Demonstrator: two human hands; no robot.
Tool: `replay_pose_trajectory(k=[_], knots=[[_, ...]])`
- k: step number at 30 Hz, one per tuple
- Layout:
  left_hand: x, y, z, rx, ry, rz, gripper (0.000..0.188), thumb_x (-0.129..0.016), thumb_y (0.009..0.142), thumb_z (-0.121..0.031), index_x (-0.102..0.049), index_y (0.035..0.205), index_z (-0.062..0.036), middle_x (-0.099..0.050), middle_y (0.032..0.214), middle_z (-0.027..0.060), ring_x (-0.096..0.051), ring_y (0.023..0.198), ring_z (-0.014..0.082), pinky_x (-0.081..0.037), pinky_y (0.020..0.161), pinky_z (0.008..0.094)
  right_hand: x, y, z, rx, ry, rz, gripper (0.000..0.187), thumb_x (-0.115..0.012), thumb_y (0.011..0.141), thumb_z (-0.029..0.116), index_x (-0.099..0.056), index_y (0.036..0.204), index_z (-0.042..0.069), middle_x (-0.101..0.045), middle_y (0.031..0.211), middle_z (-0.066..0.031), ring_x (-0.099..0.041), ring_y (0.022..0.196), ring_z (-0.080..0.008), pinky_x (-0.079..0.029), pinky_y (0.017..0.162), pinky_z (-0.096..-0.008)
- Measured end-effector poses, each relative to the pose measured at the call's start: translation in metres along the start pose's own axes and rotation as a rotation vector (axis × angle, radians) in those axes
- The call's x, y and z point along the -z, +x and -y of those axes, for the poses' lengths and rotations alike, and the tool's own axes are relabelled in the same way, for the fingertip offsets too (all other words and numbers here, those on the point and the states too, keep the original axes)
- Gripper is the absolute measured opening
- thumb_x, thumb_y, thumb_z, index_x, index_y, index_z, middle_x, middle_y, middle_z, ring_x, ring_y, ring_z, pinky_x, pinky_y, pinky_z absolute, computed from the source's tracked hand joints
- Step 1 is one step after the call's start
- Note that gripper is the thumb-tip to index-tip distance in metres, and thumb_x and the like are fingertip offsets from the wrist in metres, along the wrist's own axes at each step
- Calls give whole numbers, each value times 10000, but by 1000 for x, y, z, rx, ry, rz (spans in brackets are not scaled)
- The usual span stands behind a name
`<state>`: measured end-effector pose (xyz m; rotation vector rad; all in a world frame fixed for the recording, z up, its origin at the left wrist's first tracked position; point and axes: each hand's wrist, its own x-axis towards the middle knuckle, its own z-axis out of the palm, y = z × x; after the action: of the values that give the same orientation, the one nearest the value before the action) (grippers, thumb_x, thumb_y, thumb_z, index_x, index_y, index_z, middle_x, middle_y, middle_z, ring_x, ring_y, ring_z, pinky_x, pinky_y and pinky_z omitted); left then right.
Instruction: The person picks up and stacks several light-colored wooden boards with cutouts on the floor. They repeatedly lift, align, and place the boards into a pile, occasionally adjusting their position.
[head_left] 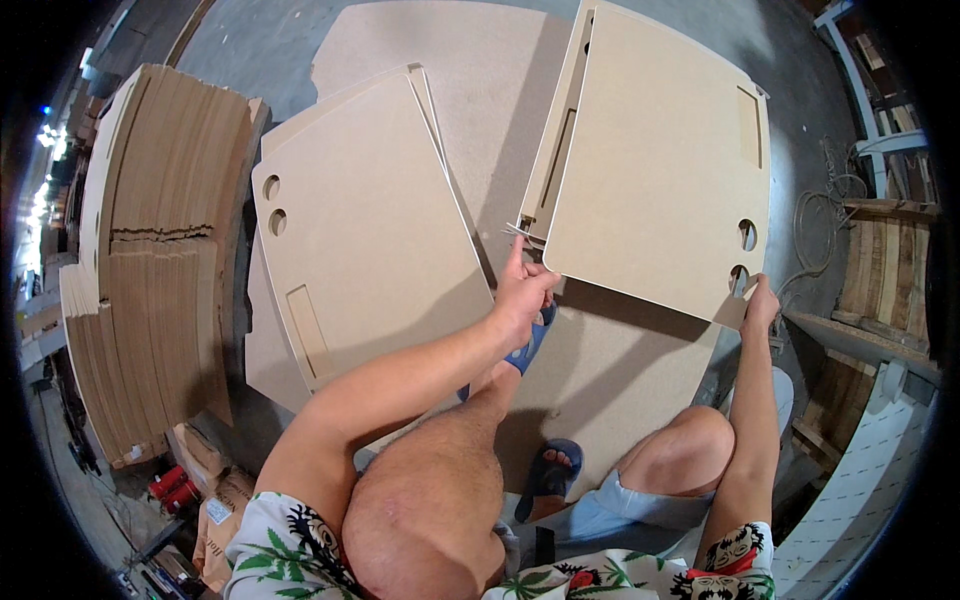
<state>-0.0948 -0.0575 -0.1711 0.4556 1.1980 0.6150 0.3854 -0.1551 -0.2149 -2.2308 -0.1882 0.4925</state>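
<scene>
A tan fibreboard panel (pixel 660 160) with white edges lies at the upper right, cut with two round holes and a long rectangular recess. Its near left corner is pinched by my left hand (pixel 525 295), whose index finger points up toward some thin white strips (pixel 518 232). My right hand (pixel 762 303) grips the near right corner, beside one of the holes. The near edge looks raised, casting a shadow below it. Under its left side another board (pixel 558 140) shows, shifted to the left. What lies beneath my fingers is hidden.
More cut panels (pixel 365 200) lie to the left on a large board (pixel 470 70) on the floor. At the far left stand tall stacks of boards (pixel 165 240). A coiled cable (pixel 825 220) and wooden crates (pixel 885 270) are at right. My sandalled feet rest between the panels.
</scene>
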Motion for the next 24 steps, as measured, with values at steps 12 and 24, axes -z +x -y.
replay_pose_trajectory(k=[12, 24], knots=[[2, 0, 3, 18, -27, -131, 854, -709, 916, -66, -213, 1610, -35, -552, 855, 16, -515, 634, 88, -444, 548, 265, -5, -13, 3, -3, -67, 16, 491, -641, 895, 413, -752, 972, -59, -667, 878, -107, -587, 805, -212, -490, 761, -400], [3, 3, -11, 44, 68, -25, 368, -693, 987, -162, -605, 1324, -44, -602, 900, -19, -458, 637, 79, -383, 541, 254, -9, -15, 10, -28, 22, -176, 544, -613, 896, 460, -685, 822, -75, -669, 757, -156, -603, 738, -270, -482, 735, -442]])
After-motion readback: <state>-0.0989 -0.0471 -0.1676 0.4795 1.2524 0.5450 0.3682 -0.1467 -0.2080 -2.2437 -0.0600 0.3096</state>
